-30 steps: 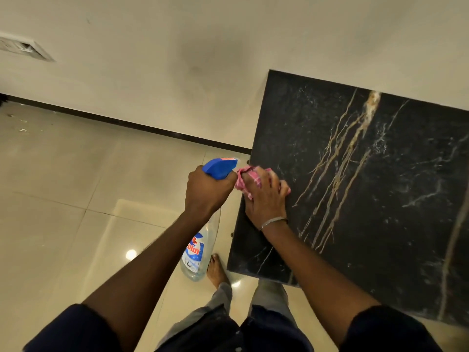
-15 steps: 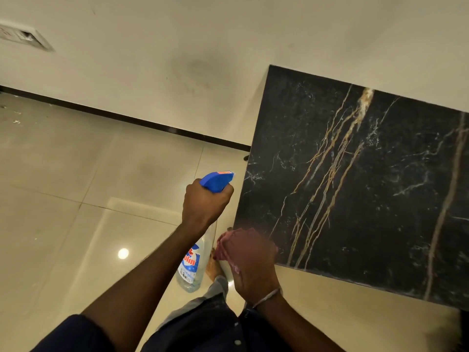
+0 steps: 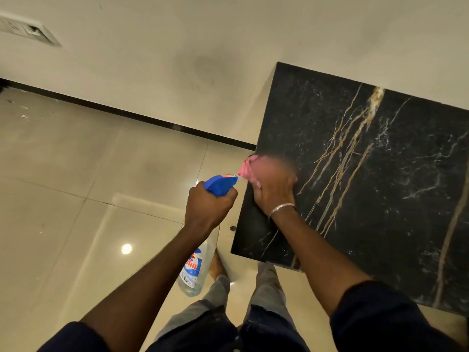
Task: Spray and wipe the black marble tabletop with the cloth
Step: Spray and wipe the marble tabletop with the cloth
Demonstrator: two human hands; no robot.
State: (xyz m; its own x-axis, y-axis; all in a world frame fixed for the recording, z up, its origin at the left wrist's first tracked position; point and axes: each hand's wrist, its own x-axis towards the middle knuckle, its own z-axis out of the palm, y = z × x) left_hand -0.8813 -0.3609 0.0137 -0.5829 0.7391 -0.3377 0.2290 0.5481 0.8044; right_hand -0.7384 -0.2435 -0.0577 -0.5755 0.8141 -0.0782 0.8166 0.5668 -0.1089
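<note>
Left hand (image 3: 208,208) grips the spray bottle (image 3: 193,271) beside the marble tabletop's (image 3: 385,204) edge; right hand (image 3: 275,190), clutching the pink cloth (image 3: 247,170) there, could swipe into it.

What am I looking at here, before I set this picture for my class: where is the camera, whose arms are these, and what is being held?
No machine: a person wears a wide camera on the head, so you look down along their own arms. The left hand grips a spray bottle with a blue head, beside the table, above the tiled floor. The right hand, blurred by motion, holds a pink cloth against the black marble tabletop near its left edge.
</note>
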